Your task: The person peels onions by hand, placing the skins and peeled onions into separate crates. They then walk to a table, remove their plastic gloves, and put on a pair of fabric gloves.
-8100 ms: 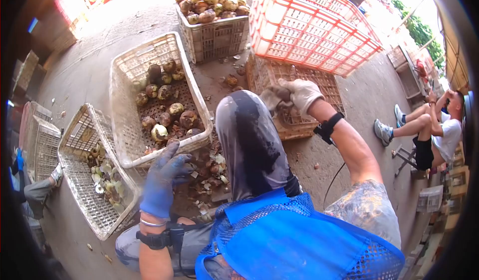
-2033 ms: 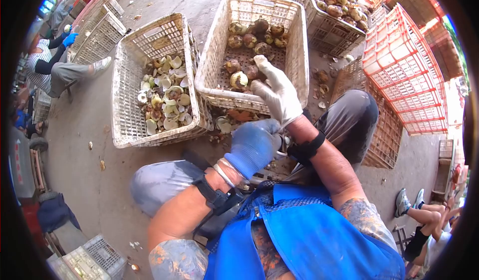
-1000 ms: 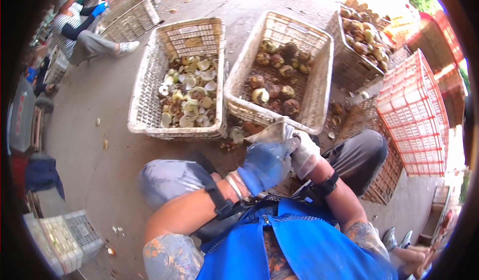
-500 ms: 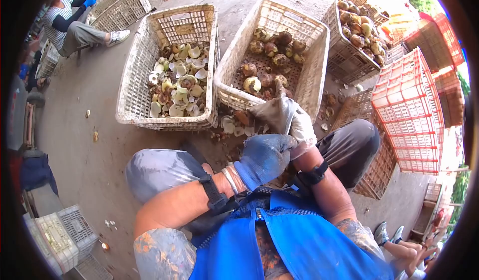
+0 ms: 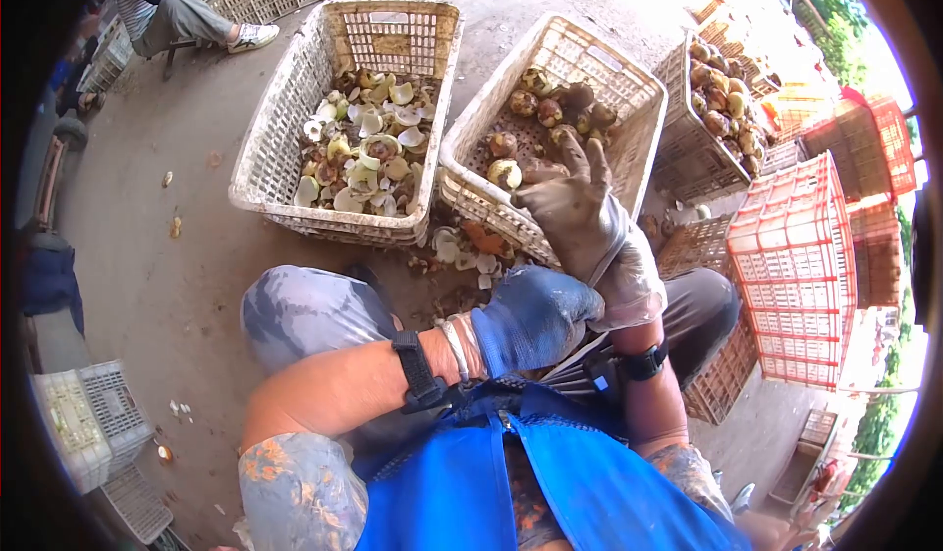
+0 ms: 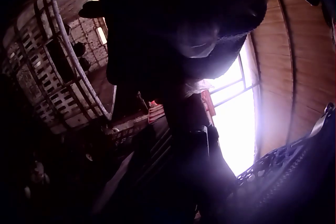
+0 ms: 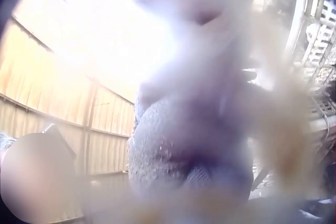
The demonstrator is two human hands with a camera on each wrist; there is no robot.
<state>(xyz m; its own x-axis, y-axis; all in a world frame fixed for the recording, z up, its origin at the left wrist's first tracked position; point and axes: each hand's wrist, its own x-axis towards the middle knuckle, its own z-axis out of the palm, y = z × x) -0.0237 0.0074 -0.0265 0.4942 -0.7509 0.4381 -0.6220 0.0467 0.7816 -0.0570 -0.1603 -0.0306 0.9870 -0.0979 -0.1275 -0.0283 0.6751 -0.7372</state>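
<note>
My left hand (image 5: 535, 320), in a blue glove with dark stains, has its fingers curled at the right wrist and grips the cuff of a glove there. A dirty grey-brown outer glove (image 5: 570, 212) covers the fingers of my right hand (image 5: 594, 242), over a whitish one (image 5: 637, 281) that shows near the wrist. The right fingers point up and apart, holding nothing, in front of the crate of round brown produce (image 5: 452, 163). Both wrist views are too dark or blurred to show the fingers clearly.
A crate of pale peels (image 5: 246, 202) stands at left of the produce crate. Behind at right is a full crate (image 5: 678, 148), with a red-and-white crate (image 5: 791, 276) nearer. Peels (image 5: 457, 247) litter the ground. A person's leg (image 5: 187, 21) shows at upper left.
The grey outer glove, earlier bunched at the right hand, now covers its spread fingers. Both hands have shifted slightly right in view, the left still gripping at the cuff.
</note>
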